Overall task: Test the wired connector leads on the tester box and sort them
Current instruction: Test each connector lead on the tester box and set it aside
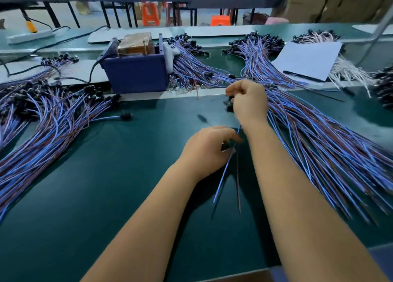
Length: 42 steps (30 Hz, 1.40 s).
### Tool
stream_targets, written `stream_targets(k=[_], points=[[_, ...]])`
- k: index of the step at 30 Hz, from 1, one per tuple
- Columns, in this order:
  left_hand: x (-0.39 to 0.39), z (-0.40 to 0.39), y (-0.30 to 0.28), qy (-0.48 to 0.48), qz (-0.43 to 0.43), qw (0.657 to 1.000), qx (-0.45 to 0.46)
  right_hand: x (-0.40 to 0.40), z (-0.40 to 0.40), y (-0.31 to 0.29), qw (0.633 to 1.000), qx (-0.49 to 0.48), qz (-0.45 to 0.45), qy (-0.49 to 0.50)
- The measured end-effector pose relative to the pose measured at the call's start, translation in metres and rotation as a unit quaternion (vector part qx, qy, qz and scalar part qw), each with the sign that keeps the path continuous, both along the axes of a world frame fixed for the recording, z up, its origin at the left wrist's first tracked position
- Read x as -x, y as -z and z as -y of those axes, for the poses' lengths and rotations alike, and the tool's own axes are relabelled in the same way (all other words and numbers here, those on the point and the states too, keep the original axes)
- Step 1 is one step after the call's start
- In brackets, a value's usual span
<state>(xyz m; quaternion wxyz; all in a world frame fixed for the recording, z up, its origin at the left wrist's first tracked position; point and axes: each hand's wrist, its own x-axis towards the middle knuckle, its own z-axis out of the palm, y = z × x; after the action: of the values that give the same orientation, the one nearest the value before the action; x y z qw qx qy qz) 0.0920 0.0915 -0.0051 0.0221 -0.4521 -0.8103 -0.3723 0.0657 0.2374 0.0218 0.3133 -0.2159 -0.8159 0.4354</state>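
Note:
My left hand (207, 148) grips the black connector end of one blue and brown lead (223, 179), whose wires trail toward me over the green mat. My right hand (247, 100) is curled around black connectors at the near edge of the big pile of leads (323, 145) on the right. The blue tester box (136, 69) stands behind the mat, left of my hands, with a brown block inside it. Another large pile of leads (49, 122) lies on the left. One single lead (119, 117) lies apart near that pile.
More lead bundles (191, 66) lie behind the box and at the back right. A white sheet of paper (308, 59) covers part of a white-wire bundle. A power strip (29, 36) and black cable sit far left. The green mat (106, 175) spreads below my arms.

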Motion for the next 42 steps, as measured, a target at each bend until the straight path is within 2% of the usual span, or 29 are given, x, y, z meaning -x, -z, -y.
stream_targets(k=[4,8,10,13,15,18,20,23,26,29,31,36,39,40,42], points=[[-0.008,-0.01,0.004,0.051,-0.024,0.998,0.026,-0.015,-0.038,-0.012,0.993,-0.097,0.07,0.025],[-0.007,-0.012,0.006,0.042,-0.008,0.999,0.025,-0.02,-0.049,-0.02,0.963,-0.193,0.157,0.104],[-0.007,-0.013,0.007,0.036,0.006,0.999,0.017,-0.015,-0.036,-0.022,0.948,-0.236,0.168,0.129],[-0.006,-0.013,0.005,-0.023,0.019,0.999,0.014,-0.001,0.0,-0.022,0.951,-0.253,0.142,0.102],[0.005,-0.006,0.002,-0.13,0.007,0.991,0.017,0.011,0.029,-0.016,0.962,-0.232,0.135,0.05],[0.031,0.024,-0.002,-0.313,-0.019,0.948,0.045,0.025,0.075,-0.003,0.987,-0.1,0.1,-0.069],[0.049,0.051,-0.002,-0.403,0.002,0.914,0.049,0.032,0.106,0.006,0.985,-0.016,0.073,-0.157],[0.066,0.087,0.002,-0.502,0.05,0.863,0.008,0.039,0.141,0.022,0.967,-0.016,0.088,-0.239],[0.076,0.105,0.004,-0.539,0.074,0.839,0.021,0.041,0.146,0.037,0.959,-0.058,0.114,-0.252],[0.08,0.102,0.005,-0.508,0.063,0.85,0.124,0.038,0.135,0.04,0.962,0.004,0.074,-0.261],[0.083,0.098,0.006,-0.492,0.048,0.855,0.154,0.035,0.13,0.04,0.962,0.049,0.051,-0.263],[0.087,0.101,0.008,-0.498,0.047,0.865,0.03,0.032,0.133,0.04,0.961,0.034,0.043,-0.271],[0.081,0.096,0.003,-0.474,0.028,0.868,-0.145,0.03,0.134,0.041,0.969,0.037,0.029,-0.244],[0.08,0.094,0.0,-0.456,0.055,0.861,-0.22,0.03,0.134,0.04,0.971,0.069,0.022,-0.229],[0.074,0.088,-0.01,-0.35,0.188,0.828,-0.395,0.03,0.131,0.035,0.965,0.166,0.008,-0.204]])
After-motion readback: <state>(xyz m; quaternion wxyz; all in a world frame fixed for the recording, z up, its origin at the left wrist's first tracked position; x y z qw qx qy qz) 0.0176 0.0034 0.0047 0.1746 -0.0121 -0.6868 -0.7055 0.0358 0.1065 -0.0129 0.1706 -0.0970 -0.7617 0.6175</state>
